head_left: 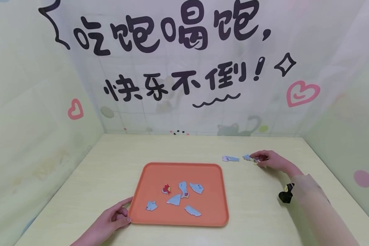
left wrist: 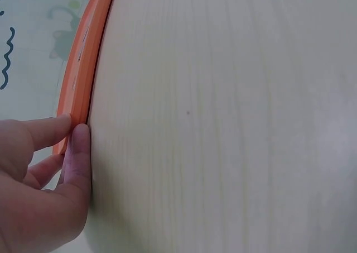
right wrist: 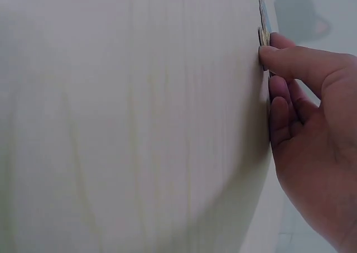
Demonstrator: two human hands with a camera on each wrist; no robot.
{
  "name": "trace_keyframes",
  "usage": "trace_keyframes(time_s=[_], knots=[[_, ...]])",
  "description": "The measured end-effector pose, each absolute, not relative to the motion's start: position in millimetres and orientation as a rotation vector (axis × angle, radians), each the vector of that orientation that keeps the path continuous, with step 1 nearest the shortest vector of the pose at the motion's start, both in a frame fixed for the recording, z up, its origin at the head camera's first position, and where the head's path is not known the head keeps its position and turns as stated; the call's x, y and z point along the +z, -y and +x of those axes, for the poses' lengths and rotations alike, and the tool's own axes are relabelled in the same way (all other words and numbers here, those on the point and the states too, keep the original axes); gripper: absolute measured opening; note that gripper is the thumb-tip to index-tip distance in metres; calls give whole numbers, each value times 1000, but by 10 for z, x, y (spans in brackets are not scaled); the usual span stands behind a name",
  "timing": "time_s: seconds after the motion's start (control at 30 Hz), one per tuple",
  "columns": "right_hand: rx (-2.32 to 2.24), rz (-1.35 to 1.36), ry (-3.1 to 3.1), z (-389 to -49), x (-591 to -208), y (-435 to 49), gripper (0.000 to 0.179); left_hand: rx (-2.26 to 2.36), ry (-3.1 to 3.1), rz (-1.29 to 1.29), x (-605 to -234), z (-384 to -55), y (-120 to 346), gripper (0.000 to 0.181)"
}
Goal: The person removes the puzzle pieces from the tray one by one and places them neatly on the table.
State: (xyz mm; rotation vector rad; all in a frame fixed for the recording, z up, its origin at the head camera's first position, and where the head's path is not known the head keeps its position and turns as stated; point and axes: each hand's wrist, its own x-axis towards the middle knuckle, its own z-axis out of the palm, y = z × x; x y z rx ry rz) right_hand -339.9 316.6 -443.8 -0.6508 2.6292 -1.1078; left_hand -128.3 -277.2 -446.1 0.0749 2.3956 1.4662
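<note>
At the table's far right: the right hand (head_left: 272, 160) pinches a paper scrap (head_left: 247, 157) between thumb and finger, low over the table (head_left: 255, 208); whether the scrap touches the wood is unclear.
Pinched scrap's direction: blue end points left and slightly away from the person; the rest slants back under the fingertips, so I cannot tell if it is one piece or two.
Neighbouring scrap: a narrow strip (head_left: 232, 159) lies just left, long axis running left to right.
Orange tray (head_left: 210, 205): near the middle, long side left to right, bearing six scraps, among them a long blue piece (head_left: 192, 210) slanting down rightward.
Left hand (head_left: 112, 216): thumb and fingers grip the tray's near left corner.
</note>
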Motion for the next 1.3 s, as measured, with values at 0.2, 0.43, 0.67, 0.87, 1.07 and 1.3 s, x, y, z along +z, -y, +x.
trace_keyframes(time_s=[0.2,0.43,0.67,0.87,1.07,1.3], knots=[[-1127,-592,-2604,-3392,-4449,-3162,45,1472,-2398,83,-4469,-1283,2776,70],[-1049,-623,-2698,-3409,-4499,-3169,40,1453,-2399,60,-4463,-1292,2770,72],[-1098,-668,-2703,-3382,-4518,-3149,37,1458,-2391,48,-4461,-1295,2762,71],[-1118,-625,-2667,-3393,-4523,-3157,37,1452,-2390,49,-4464,-1296,2771,71],[-1119,-627,-2660,-3390,-4518,-3160,37,1471,-2398,90,-4469,-1293,2779,71],[-1114,-609,-2656,-3359,-4506,-3155,37,1473,-2415,133,-4475,-1278,2780,70]])
